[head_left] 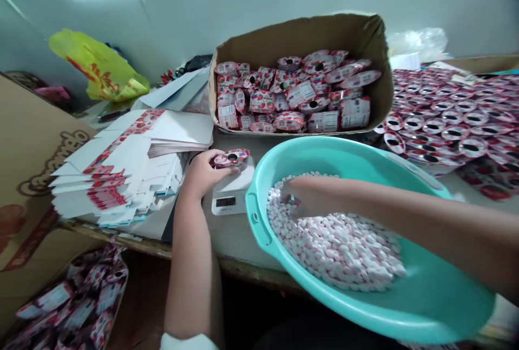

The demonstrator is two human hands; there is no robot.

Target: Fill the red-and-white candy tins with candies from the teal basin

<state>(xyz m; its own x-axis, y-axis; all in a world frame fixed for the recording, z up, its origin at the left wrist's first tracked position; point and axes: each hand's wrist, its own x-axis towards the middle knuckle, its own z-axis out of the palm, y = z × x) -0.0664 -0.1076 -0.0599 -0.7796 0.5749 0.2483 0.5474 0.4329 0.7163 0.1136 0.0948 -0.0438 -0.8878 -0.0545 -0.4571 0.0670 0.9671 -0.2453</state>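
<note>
My left hand (pixel 206 173) has its thumb and fingers around a small red-and-white strawberry-print box (pixel 237 157) with a dark oval opening on top. The small box is over the platform of a white digital scale (pixel 227 198); whether it rests there I cannot tell. My right hand (pixel 304 194) reaches into a large turquoise basin (pixel 438 279), its curled fingers down among small white-and-pinkish candies (pixel 348 247). A bit of something teal and reddish shows at those fingertips, too small and blurred to name.
Behind the basin stands a cardboard carton (pixel 300 36) of similar small boxes. Rows of upright open boxes (pixel 454 114) fill the right side. Flat printed cartons (pixel 113 177) lie stacked at left, near a yellow bag (pixel 97 66). Another filled carton (pixel 77 301) sits below the table edge.
</note>
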